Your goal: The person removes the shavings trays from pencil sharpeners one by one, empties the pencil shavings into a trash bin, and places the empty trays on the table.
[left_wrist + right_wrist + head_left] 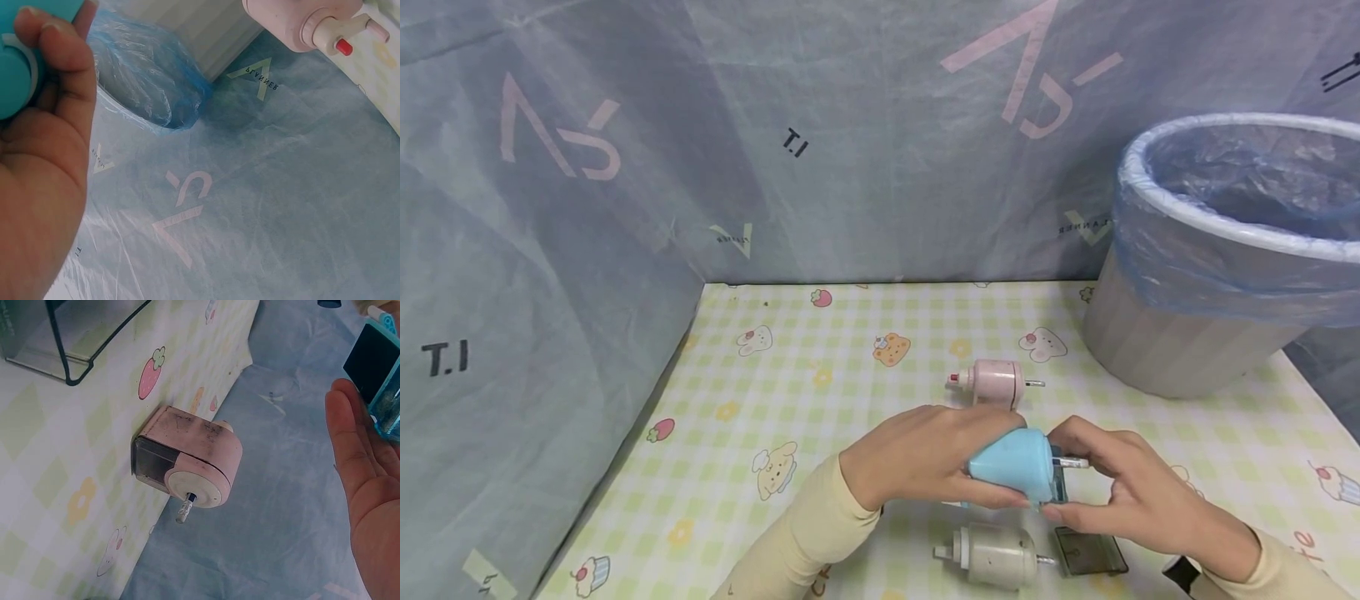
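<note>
Near table edge, centre: blue sharpener (1011, 464) held off cloth between both hands, long axis left-right, shaft end pointing right. Left hand (917, 457) wraps body; right hand (1120, 492) fingers curl at drawer end. Pink sharpener (994, 383) just beyond, grey sharpener (996, 556) nearer.

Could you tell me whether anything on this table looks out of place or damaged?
A dark clear plastic drawer lies loose on the checked tablecloth, beside the grey pencil sharpener. The pink pencil sharpener has dark smudges.
</note>
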The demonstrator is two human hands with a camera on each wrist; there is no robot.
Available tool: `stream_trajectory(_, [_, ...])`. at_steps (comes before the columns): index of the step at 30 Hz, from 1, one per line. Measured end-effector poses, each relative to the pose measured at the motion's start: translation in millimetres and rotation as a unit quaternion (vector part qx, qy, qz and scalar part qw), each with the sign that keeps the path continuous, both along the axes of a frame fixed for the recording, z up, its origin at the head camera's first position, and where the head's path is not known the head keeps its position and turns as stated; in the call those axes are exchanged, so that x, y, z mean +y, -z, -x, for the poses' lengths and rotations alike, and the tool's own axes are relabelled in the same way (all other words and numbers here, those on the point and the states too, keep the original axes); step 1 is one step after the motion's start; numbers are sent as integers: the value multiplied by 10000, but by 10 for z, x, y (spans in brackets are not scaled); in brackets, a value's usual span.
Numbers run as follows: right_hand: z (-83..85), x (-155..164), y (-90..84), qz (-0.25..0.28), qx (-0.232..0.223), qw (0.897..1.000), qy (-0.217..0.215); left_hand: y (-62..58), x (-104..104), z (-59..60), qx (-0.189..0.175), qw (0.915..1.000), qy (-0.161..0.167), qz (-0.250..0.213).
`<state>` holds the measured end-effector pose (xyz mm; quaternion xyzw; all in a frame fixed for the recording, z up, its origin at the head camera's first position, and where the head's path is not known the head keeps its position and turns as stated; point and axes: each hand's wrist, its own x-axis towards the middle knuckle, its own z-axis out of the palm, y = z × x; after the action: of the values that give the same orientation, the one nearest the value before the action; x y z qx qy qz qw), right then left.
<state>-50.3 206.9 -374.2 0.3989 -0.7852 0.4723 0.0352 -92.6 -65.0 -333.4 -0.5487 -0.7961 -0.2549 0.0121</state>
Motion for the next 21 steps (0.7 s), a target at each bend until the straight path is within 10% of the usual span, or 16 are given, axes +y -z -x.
stream_trajectory(21, [-9,42,38,17,-11,9999,-100,11,5,-25,85,10000,-24,44])
